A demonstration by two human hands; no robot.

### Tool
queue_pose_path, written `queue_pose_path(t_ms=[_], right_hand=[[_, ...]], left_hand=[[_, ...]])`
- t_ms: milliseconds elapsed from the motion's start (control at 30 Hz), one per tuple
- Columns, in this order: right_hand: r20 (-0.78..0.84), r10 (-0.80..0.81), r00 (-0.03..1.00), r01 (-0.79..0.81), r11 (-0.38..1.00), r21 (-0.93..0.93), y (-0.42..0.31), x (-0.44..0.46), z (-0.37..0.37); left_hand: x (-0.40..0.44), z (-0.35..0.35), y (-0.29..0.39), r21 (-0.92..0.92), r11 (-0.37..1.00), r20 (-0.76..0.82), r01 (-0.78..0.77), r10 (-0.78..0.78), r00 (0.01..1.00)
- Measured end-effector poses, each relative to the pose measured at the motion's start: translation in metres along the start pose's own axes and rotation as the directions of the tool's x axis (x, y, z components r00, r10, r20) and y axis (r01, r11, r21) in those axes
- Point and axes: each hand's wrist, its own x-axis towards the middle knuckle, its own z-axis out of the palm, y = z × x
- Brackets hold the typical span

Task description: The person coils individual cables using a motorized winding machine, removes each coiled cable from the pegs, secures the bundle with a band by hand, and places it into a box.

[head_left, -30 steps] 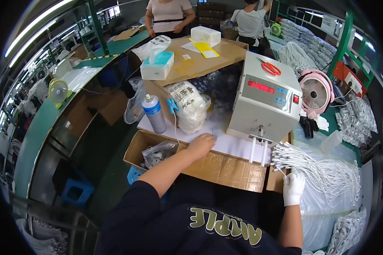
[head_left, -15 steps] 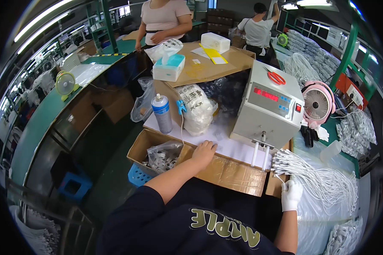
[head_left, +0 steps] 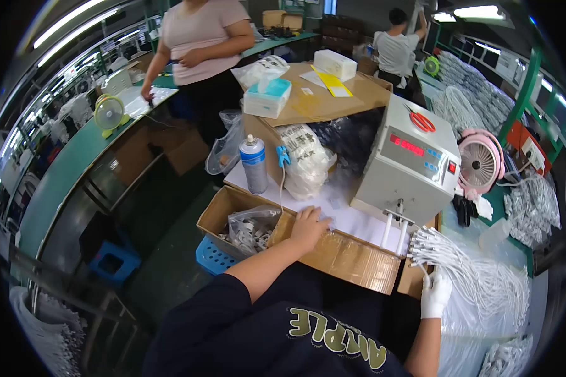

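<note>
My left hand [head_left: 308, 230] lies bare on the edge of the cardboard [head_left: 349, 256] and the white sheet behind it, fingers stretched out. A small clear plastic piece [head_left: 331, 221] is by its fingertips. My right hand [head_left: 436, 295], in a white glove, is closed at the near end of a bundle of white cables [head_left: 468, 267]; a cable strand runs into its fingers. Behind the cardboard stands a grey machine [head_left: 409, 157] with a red display, two white rods [head_left: 394, 230] sticking out of its front. Red-handled scissors [head_left: 422, 122] lie on top of it.
An open carton [head_left: 223, 207] with bagged white parts [head_left: 251, 229] stands left of my left hand. Behind it are a spray can [head_left: 253, 164] and a stuffed plastic bag [head_left: 305, 160]. A pink fan [head_left: 480, 160] stands right of the machine. One person [head_left: 204, 44] stands across the table.
The view has shifted, so the table items appear further right. The person across the table has moved left and nearer. My hands keep about the same places.
</note>
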Motion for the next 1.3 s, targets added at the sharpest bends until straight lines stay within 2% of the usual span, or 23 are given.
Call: queue_pose_path(t_ms=[67, 100, 133, 167, 200, 233, 267, 300, 333, 367, 400, 433, 500, 600, 700, 733, 800, 867, 1000, 1100, 1200, 1300], right_hand=[[0.048, 0.181, 0.982, -0.187, 0.966, 0.177, -0.017, 0.008, -0.012], [-0.066, 0.177, 0.982, -0.146, 0.932, 0.331, -0.038, 0.007, -0.019], [-0.051, 0.165, 0.985, -0.139, 0.933, 0.333, -0.066, 0.008, -0.033], [-0.044, 0.104, 0.994, -0.073, 0.889, 0.451, -0.093, 0.010, -0.041], [-0.010, -0.052, 0.999, 0.052, 0.930, 0.364, -0.122, 0.009, -0.057], [0.021, -0.248, 0.969, 0.223, 0.904, 0.364, -0.141, 0.008, -0.066], [0.103, -0.348, 0.932, 0.299, 0.896, 0.328, -0.156, 0.010, -0.074], [0.073, -0.340, 0.938, 0.294, 0.888, 0.354, -0.159, 0.015, -0.073], [0.028, -0.288, 0.957, 0.269, 0.923, 0.274, -0.146, 0.022, -0.063], [0.083, -0.215, 0.973, 0.189, 0.950, 0.250, -0.126, 0.036, -0.055], [-0.010, -0.113, 0.993, 0.112, 0.953, 0.282, -0.104, 0.044, -0.039], [0.021, -0.135, 0.991, 0.123, 0.947, 0.298, -0.097, 0.057, -0.047], [0.004, -0.222, 0.975, 0.219, 0.964, 0.151, -0.101, 0.070, -0.052], [0.173, -0.218, 0.961, 0.203, 0.974, 0.100, -0.116, 0.092, -0.043], [0.112, -0.306, 0.945, 0.298, 0.951, 0.085, -0.119, 0.105, -0.019], [0.059, -0.297, 0.953, 0.292, 0.953, 0.085, -0.115, 0.106, -0.013], [0.101, -0.342, 0.934, 0.336, 0.939, 0.074, -0.101, 0.105, -0.011], [0.152, -0.373, 0.915, 0.368, 0.928, 0.062, -0.079, 0.098, -0.001], [0.187, -0.351, 0.917, 0.329, 0.934, 0.137, -0.040, 0.080, 0.007], [0.166, -0.279, 0.946, 0.269, 0.960, 0.084, -0.054, 0.086, -0.021], [0.195, -0.360, 0.912, 0.336, 0.930, 0.146, -0.081, 0.086, -0.028], [0.210, -0.378, 0.902, 0.354, 0.924, 0.144, -0.099, 0.077, -0.022]], left_hand=[[0.001, 0.003, 0.001, -0.041, 0.996, -0.002, 0.074, -0.074, 0.997], [0.004, 0.008, -0.001, -0.104, 0.987, -0.005, 0.126, -0.127, 0.992], [0.010, 0.012, 0.000, -0.171, 0.970, 0.002, 0.173, -0.175, 0.984], [0.015, 0.017, 0.001, -0.224, 0.957, -0.017, 0.182, -0.191, 0.981], [0.019, 0.019, 0.003, -0.275, 0.942, -0.027, 0.192, -0.208, 0.978], [0.025, 0.015, 0.009, -0.301, 0.929, -0.026, 0.215, -0.233, 0.972], [0.029, 0.013, 0.010, -0.357, 0.918, -0.055, 0.173, -0.206, 0.977], [0.031, 0.006, 0.013, -0.365, 0.918, -0.048, 0.155, -0.184, 0.982], [0.032, -0.004, 0.015, -0.373, 0.917, -0.043, 0.140, -0.168, 0.985], [0.032, -0.008, 0.015, -0.380, 0.916, -0.040, 0.128, -0.154, 0.987], [0.027, -0.010, 0.012, -0.394, 0.910, -0.007, 0.129, -0.143, 0.990], [0.016, -0.013, 0.009, -0.405, 0.905, 0.019, 0.129, -0.133, 0.991], [0.011, -0.012, 0.011, -0.407, 0.908, 0.061, 0.099, -0.081, 0.995], [0.001, 0.004, 0.021, -0.382, 0.922, 0.161, 0.062, 0.000, 0.987], [0.019, 0.007, 0.025, -0.442, 0.867, 0.234, 0.229, -0.135, 0.963], [0.023, 0.005, 0.022, -0.448, 0.870, 0.186, 0.205, -0.133, 0.973], [0.029, -0.002, 0.013, -0.456, 0.877, 0.092, 0.154, -0.125, 0.988], [0.025, -0.009, 0.006, -0.474, 0.858, 0.125, 0.200, -0.160, 0.979], [0.017, -0.015, 0.006, -0.483, 0.836, 0.199, 0.260, -0.184, 0.963], [0.018, -0.019, 0.019, -0.497, 0.840, 0.189, 0.218, -0.141, 0.972], [0.028, -0.021, 0.041, -0.562, 0.793, 0.215, 0.235, -0.134, 0.967], [0.035, -0.019, 0.044, -0.537, 0.825, 0.150, 0.178, -0.114, 0.982]])
